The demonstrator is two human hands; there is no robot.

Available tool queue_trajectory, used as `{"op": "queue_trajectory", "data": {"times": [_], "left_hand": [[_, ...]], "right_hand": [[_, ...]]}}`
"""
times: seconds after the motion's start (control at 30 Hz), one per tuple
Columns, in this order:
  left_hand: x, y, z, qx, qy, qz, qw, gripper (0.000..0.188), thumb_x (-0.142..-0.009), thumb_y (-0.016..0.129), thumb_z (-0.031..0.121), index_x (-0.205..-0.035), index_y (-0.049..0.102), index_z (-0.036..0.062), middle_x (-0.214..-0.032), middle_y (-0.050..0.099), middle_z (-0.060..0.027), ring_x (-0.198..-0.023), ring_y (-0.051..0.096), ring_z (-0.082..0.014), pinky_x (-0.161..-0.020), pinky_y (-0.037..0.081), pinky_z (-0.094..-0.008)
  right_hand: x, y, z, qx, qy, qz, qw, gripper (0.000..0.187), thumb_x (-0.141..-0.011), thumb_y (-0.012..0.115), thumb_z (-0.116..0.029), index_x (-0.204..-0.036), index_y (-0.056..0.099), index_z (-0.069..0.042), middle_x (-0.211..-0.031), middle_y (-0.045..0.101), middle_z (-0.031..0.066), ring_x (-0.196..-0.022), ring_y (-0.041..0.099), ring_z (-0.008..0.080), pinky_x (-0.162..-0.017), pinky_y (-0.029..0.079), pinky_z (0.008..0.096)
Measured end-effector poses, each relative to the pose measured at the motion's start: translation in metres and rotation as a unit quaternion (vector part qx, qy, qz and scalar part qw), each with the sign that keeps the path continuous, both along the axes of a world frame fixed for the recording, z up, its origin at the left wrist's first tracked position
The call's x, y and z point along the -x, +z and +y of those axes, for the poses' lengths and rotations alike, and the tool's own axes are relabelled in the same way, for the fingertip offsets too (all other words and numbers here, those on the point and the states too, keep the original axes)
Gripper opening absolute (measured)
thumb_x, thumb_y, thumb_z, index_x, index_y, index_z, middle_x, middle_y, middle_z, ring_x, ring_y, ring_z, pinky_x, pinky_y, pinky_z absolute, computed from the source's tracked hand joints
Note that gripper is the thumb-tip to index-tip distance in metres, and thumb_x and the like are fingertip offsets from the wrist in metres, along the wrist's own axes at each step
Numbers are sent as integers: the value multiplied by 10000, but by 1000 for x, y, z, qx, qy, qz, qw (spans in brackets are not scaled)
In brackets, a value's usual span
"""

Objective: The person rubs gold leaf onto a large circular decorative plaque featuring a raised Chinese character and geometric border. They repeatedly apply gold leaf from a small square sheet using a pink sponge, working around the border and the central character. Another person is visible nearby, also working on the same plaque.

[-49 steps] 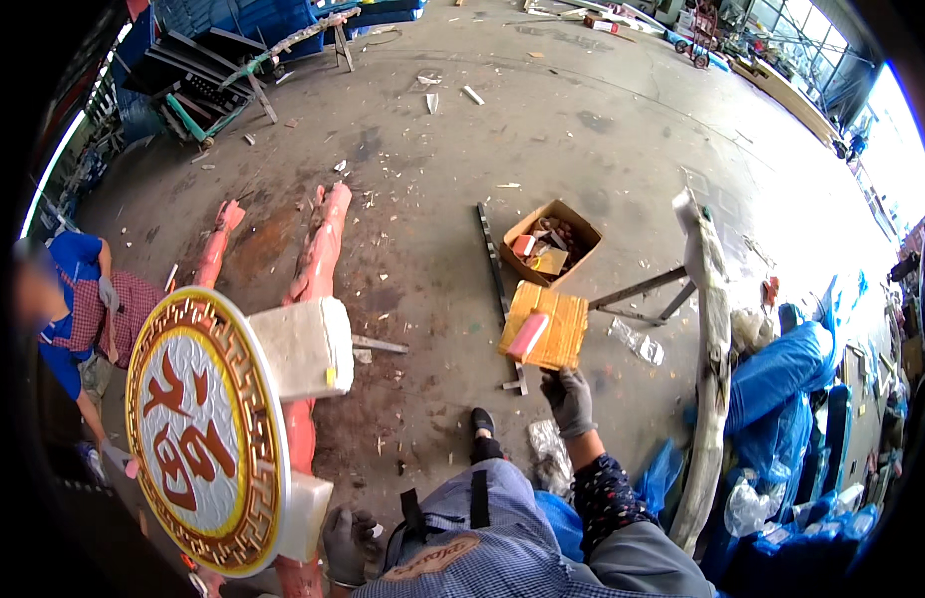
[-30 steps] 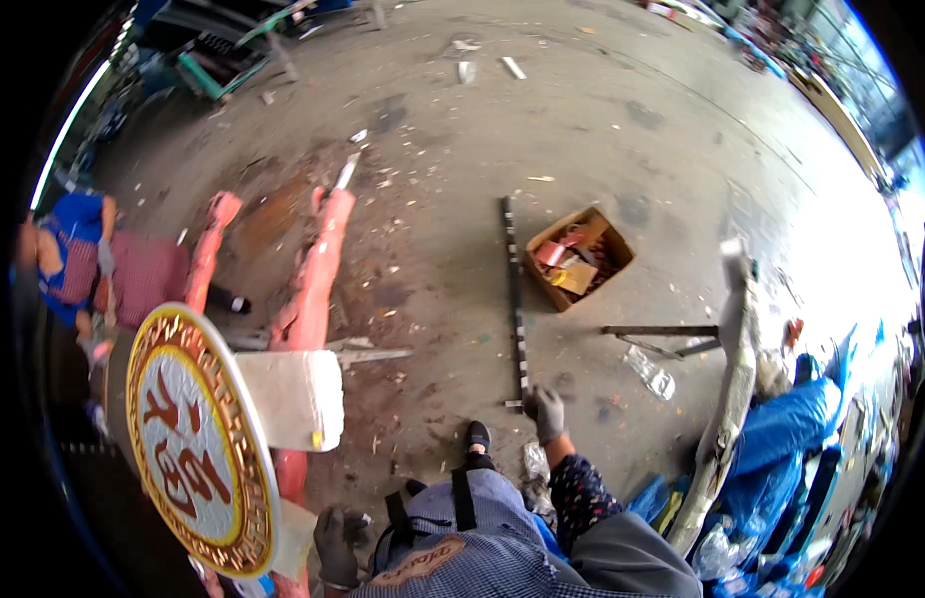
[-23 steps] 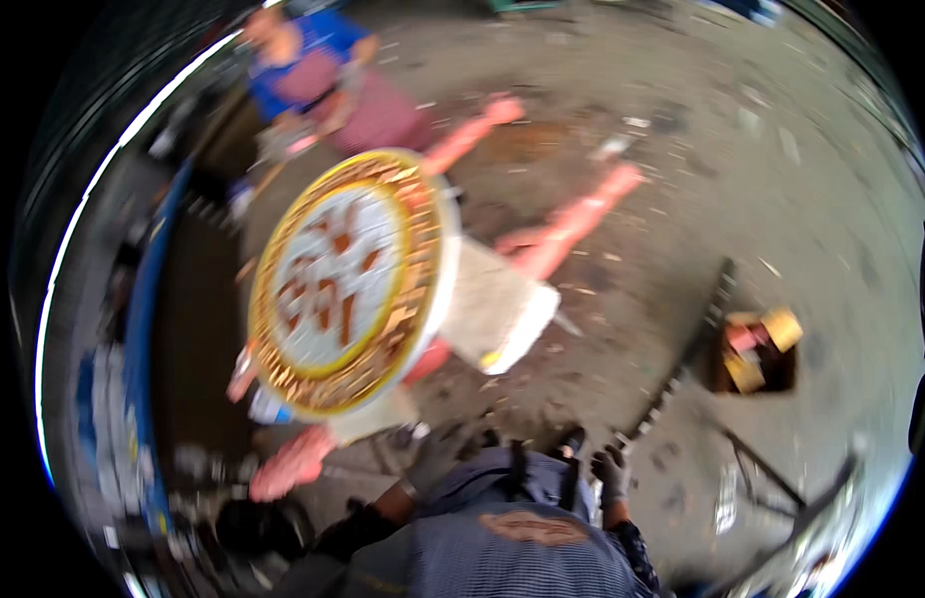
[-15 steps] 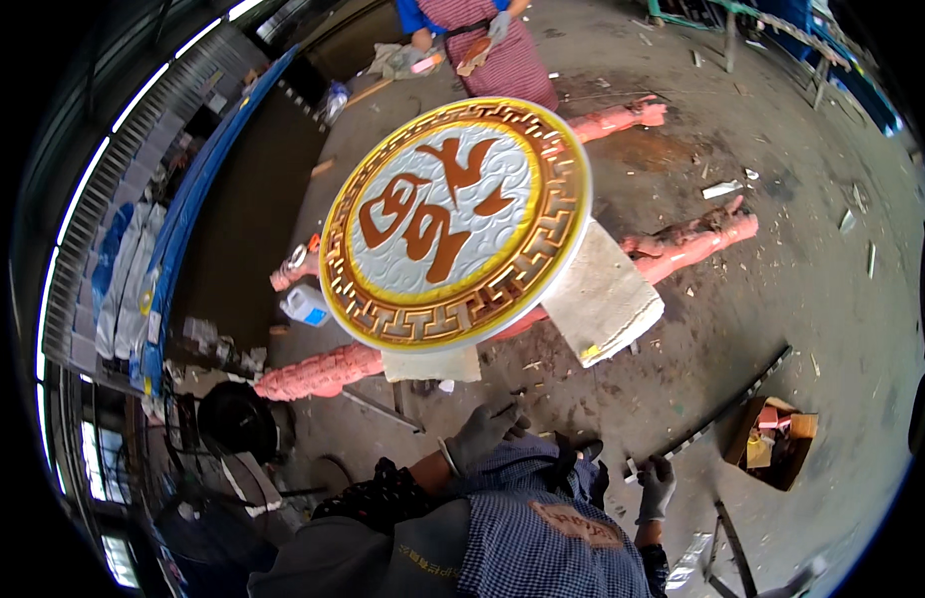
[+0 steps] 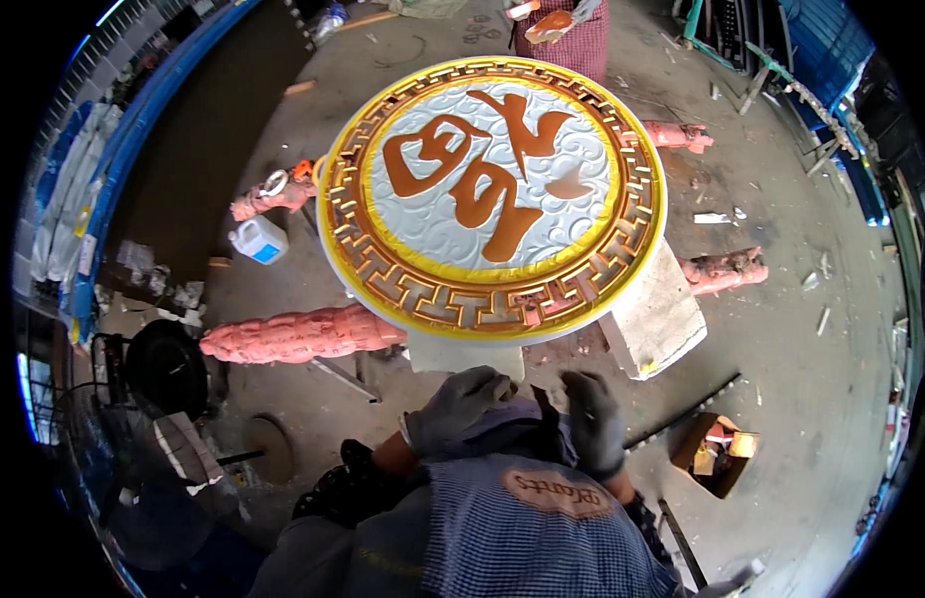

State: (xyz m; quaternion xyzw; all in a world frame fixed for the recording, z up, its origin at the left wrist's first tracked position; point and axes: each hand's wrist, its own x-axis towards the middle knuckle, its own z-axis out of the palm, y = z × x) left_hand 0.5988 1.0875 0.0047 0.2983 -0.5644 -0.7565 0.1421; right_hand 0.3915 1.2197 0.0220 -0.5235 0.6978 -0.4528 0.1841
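Observation:
A large round panel [image 5: 383, 249] lies before me, with a gold key-pattern border, a yellow ring and raised brown characters on a white swirled ground. My left hand [image 5: 460, 407], in a grey glove, is just below its near edge. Its fingers are curled together, and what they hold, if anything, is hidden. My right hand [image 5: 594, 419], also gloved, is raised in front of my body near a pale block [image 5: 660, 317], its fingers bent and smeared by motion. A small dark strip [image 5: 542, 401] shows between my hands; I cannot tell what it is.
Pink, rough-surfaced beams [image 5: 303, 337] lie beneath the panel. Across it, another person's gloved hand [image 5: 585, 12] is beside a brown piece [image 5: 549, 27]. A white jug [image 5: 258, 242] stands at left, a cardboard box [image 5: 689, 448] at right. A dark bar [image 5: 686, 411] lies on the littered floor.
My right hand has come up from my side toward my left hand. The view has shifted, so the panel appears larger and closer. My left hand stays before my body.

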Motion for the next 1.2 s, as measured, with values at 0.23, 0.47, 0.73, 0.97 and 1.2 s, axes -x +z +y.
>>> {"op": "queue_trajectory", "data": {"times": [0.23,0.47,0.73,0.97,1.2], "left_hand": [[-60,7,-28,-69,245,114,960,441,-1123,416,370,-1288,596,3,-1196,648,-84,-1075,611,-142,-904,510,-302],[-100,-2,-59,103,362,39,926,407,-1131,399,306,-1193,630,-23,-1079,673,-83,-948,630,-154,-805,513,-305],[-148,-19,-76,-94,426,170,884,412,-1114,450,373,-1193,628,10,-1033,657,-74,-942,628,-147,-813,530,-297],[-93,22,-64,-123,441,117,882,366,-1104,480,355,-1143,628,22,-979,630,-37,-833,623,-124,-677,527,-260],[-102,-41,-53,172,430,-79,883,332,-1087,506,279,-984,659,3,-847,658,-24,-717,605,-124,-629,496,-278]], "right_hand": [[-124,18,-146,30,182,130,974,650,-785,724,-122,-1394,524,-19,-1317,587,215,-1149,605,421,-993,498,491],[-173,-10,-175,64,237,39,969,558,-924,635,-155,-1432,476,15,-1276,601,241,-1120,634,410,-948,530,475],[-186,-2,-175,99,317,286,899,614,-932,552,-210,-1496,434,2,-1489,491,210,-1366,503,335,-1135,409,468],[-142,4,-170,71,316,344,881,607,-926,543,-246,-1489,460,-34,-1531,471,189,-1428,449,343,-1194,325,498],[-137,-2,-165,47,393,413,820,529,-949,547,-281,-1427,556,-55,-1513,499,154,-1389,476,320,-1113,405,510]]}}
